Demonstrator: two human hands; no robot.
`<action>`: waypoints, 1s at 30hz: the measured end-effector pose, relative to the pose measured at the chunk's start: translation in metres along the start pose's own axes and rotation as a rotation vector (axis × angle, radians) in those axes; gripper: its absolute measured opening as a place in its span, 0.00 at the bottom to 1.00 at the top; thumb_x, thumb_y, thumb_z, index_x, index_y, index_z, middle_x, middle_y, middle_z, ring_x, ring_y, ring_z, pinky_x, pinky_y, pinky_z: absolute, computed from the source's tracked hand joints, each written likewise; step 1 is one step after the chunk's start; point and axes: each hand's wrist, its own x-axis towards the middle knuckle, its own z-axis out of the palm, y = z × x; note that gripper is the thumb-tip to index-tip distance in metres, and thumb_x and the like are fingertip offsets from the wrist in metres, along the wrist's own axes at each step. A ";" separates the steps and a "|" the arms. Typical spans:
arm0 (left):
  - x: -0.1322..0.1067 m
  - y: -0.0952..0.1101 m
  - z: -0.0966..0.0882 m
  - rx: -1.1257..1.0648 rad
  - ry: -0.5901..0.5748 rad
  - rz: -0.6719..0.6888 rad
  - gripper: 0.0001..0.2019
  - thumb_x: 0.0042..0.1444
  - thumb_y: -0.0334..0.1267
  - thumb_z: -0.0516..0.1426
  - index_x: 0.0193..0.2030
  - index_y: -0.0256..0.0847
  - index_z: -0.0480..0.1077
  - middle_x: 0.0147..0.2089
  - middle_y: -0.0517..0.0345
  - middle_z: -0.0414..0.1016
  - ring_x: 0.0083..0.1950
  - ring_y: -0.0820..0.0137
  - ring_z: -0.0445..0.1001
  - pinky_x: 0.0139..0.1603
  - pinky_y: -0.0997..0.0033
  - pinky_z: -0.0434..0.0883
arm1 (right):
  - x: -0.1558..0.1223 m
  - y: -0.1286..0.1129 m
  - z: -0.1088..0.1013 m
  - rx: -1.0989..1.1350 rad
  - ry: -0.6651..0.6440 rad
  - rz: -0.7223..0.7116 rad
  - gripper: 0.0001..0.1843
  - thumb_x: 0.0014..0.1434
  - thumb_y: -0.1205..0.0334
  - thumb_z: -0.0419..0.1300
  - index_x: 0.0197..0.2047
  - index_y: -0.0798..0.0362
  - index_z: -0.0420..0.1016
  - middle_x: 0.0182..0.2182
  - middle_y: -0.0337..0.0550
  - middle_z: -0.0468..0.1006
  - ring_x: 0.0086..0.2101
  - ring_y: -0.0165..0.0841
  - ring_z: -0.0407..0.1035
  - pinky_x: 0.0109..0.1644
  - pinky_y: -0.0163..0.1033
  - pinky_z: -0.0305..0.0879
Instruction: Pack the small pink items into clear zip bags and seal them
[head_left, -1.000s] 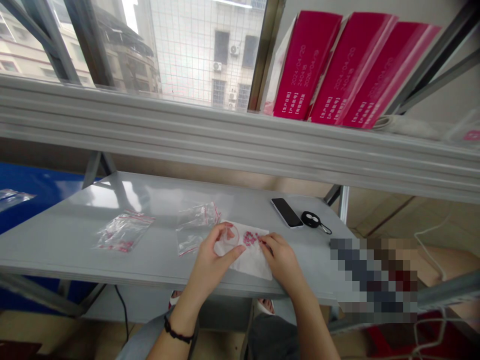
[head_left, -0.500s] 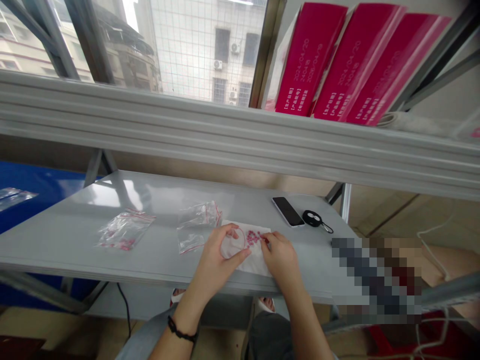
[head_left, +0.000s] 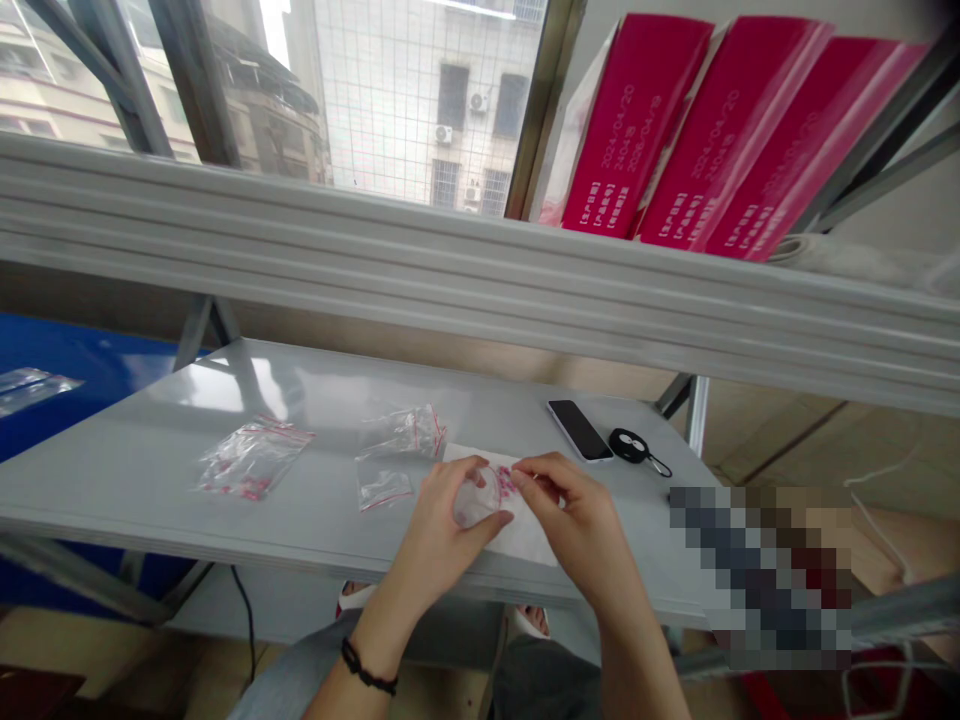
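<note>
A white sheet (head_left: pixel 534 543) lies under my hands, with several small pink beads (head_left: pixel 505 483) on it. My left hand (head_left: pixel 456 510) curves over the sheet, its thumb and fingers bent around a thin pink cord (head_left: pixel 496 484) that arcs between them. Above the right side of the beads, my right hand (head_left: pixel 574 495) has its thumb and index finger pinched together close to the cord. Whatever sits in that pinch is too small to make out. The right hand covers some of the beads.
Clear zip bags (head_left: pixel 386 485) lie left of the sheet. Farther left is another bag (head_left: pixel 259 460) with pink pieces inside. A phone (head_left: pixel 580 430) and a round black case (head_left: pixel 628 445) are at the back right. A shelf beam (head_left: pixel 450 260) crosses above the table.
My right hand has lifted from the edge of the beads and moved left over them, toward the cord. The left hand keeps the cord. The view has shifted slightly.
</note>
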 end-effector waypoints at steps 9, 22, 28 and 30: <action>0.001 -0.005 0.002 0.033 0.026 0.032 0.22 0.52 0.30 0.66 0.54 0.45 0.71 0.52 0.52 0.77 0.54 0.56 0.72 0.58 0.54 0.66 | -0.002 -0.017 0.034 -0.214 -0.051 -0.026 0.11 0.65 0.68 0.58 0.40 0.49 0.83 0.38 0.45 0.82 0.37 0.39 0.76 0.43 0.42 0.67; 0.000 -0.002 0.003 0.085 0.054 -0.047 0.21 0.56 0.37 0.66 0.55 0.42 0.68 0.48 0.52 0.76 0.51 0.58 0.73 0.57 0.53 0.67 | -0.007 -0.008 0.016 0.047 -0.250 0.001 0.07 0.65 0.66 0.60 0.41 0.49 0.80 0.40 0.43 0.75 0.35 0.33 0.71 0.38 0.37 0.66; -0.001 -0.002 -0.010 -0.082 -0.130 -0.077 0.32 0.56 0.38 0.66 0.66 0.47 0.62 0.61 0.50 0.72 0.60 0.59 0.71 0.63 0.56 0.64 | -0.007 -0.006 0.013 0.030 -0.215 0.027 0.08 0.67 0.66 0.58 0.35 0.51 0.75 0.33 0.40 0.76 0.34 0.33 0.70 0.38 0.37 0.63; 0.001 -0.001 -0.018 -0.190 -0.161 -0.116 0.22 0.63 0.42 0.60 0.63 0.47 0.65 0.57 0.53 0.75 0.56 0.62 0.73 0.59 0.60 0.66 | -0.008 -0.002 0.010 0.090 -0.173 0.050 0.05 0.67 0.63 0.58 0.39 0.50 0.75 0.35 0.40 0.78 0.35 0.33 0.71 0.40 0.37 0.64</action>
